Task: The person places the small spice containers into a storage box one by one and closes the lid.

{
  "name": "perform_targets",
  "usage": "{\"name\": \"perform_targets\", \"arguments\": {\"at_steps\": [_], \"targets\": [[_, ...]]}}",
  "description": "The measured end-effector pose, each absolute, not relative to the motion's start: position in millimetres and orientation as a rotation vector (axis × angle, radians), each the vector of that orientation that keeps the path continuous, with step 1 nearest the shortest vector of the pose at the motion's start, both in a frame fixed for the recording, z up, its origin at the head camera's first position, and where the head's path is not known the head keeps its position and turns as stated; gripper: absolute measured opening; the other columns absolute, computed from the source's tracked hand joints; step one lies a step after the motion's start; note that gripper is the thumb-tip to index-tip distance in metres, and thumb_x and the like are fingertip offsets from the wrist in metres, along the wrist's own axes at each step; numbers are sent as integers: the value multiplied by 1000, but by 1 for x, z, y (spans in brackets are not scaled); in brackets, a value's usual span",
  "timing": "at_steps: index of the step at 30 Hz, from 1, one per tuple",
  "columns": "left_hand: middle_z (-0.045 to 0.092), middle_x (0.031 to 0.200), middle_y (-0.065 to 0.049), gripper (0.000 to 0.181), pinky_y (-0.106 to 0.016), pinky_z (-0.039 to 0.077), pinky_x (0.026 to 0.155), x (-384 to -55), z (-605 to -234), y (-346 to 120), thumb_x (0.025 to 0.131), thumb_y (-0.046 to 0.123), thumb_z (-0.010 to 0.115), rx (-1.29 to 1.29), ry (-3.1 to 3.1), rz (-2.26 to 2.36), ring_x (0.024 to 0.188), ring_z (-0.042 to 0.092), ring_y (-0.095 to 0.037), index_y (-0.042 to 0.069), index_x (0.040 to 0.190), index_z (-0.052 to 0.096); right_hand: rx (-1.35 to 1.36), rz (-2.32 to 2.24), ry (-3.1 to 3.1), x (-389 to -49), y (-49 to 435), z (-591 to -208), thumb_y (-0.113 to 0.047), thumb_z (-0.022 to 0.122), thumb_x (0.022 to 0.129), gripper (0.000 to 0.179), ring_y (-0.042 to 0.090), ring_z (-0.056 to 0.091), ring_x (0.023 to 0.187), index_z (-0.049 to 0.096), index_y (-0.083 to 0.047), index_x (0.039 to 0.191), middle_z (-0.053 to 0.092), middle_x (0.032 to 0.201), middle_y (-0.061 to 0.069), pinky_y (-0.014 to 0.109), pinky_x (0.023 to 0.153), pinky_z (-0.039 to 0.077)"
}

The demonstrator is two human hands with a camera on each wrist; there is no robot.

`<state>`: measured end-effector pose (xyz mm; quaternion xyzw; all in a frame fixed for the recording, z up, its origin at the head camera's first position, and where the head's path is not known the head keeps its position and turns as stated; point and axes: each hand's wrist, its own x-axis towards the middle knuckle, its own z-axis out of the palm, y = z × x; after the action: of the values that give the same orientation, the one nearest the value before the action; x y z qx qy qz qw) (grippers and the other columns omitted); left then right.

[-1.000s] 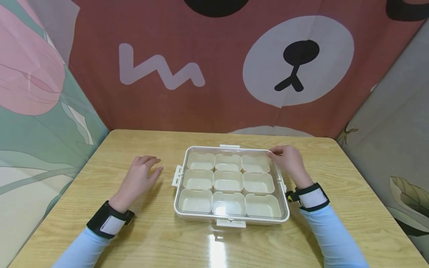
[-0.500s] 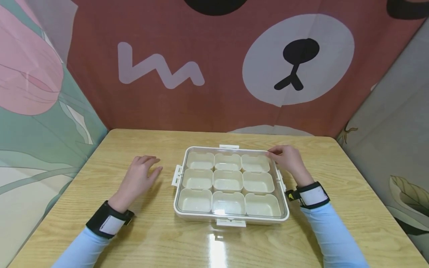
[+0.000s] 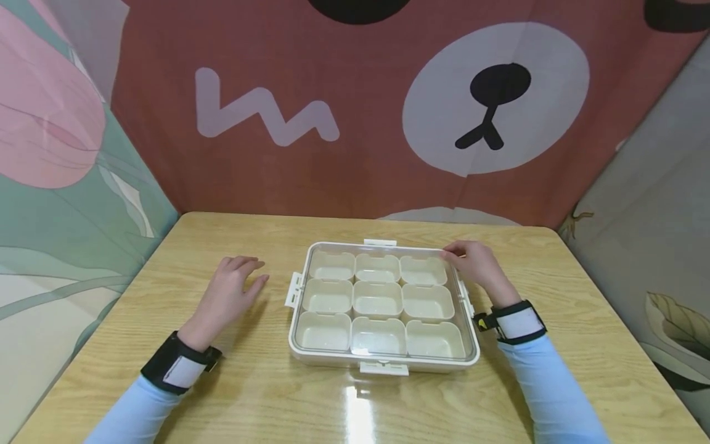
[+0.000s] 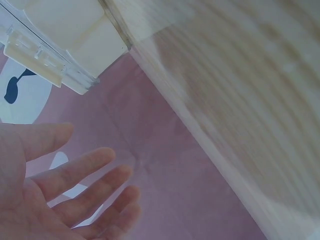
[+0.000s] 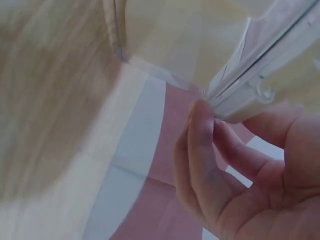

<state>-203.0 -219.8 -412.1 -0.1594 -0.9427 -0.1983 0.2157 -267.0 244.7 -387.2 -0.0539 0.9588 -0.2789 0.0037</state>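
A shallow cream storage box [image 3: 318, 362] stands on the table, with a clear white-rimmed lid [image 3: 383, 357] over it. Through the lid show several small cream bins [image 3: 379, 336] in rows, with nothing visible inside them. White latches, such as the front latch [image 3: 384, 369], stick outward from the lid's sides. My right hand [image 3: 477, 265] pinches the lid at its back right corner. In the right wrist view, curled fingertips [image 5: 201, 112] touch that corner, and the thumb is partly hidden. My left hand [image 3: 227, 299] hovers left of the box, apart from it, fingers loosely spread.
The box sits on a light wooden table [image 3: 261, 394], which reaches back to a reddish-brown cloth [image 3: 355, 179] printed with a bear's face. Printed cloths also hang at both sides. Each wrist wears a black strap [image 3: 180, 364].
Almost nothing has changed. The right hand keeps its grip at the lid's corner, and the left hand hovers in the same spot. The box has not moved noticeably.
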Motion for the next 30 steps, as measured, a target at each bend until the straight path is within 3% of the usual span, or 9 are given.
{"name": "perform_targets", "arguments": {"at_steps": [6,19,27,30], "targets": [[63,109,-22,30,-50,44,87,-203,-410,-220,87,19,66,-438,-2615,-552,101,53,-38,-4,107,67,-151,-872,2924,-269,245,-384,-36,53,96,45,37,58,106,61,0,121,61,119,24,48,86,48],[63,110,-22,30,-50,46,87,-200,-410,-215,88,20,66,-434,-2634,-569,102,54,-38,-3,108,67,-170,-898,2955,-268,246,-386,-36,55,95,43,37,59,106,64,-1,117,63,117,23,47,85,48],[63,112,-23,30,-50,44,90,-206,-402,-203,87,19,66,-475,-2594,-594,104,53,-39,-3,109,66,-183,-957,3048,-261,248,-384,-31,56,95,37,32,65,91,66,-1,114,66,109,22,38,72,54],[63,111,-23,31,-49,44,90,-208,-399,-197,87,18,66,-505,-2578,-602,104,54,-39,-4,109,66,-208,-982,3151,-253,247,-380,-24,56,95,31,32,67,87,67,-1,112,68,106,21,40,71,54]]}}
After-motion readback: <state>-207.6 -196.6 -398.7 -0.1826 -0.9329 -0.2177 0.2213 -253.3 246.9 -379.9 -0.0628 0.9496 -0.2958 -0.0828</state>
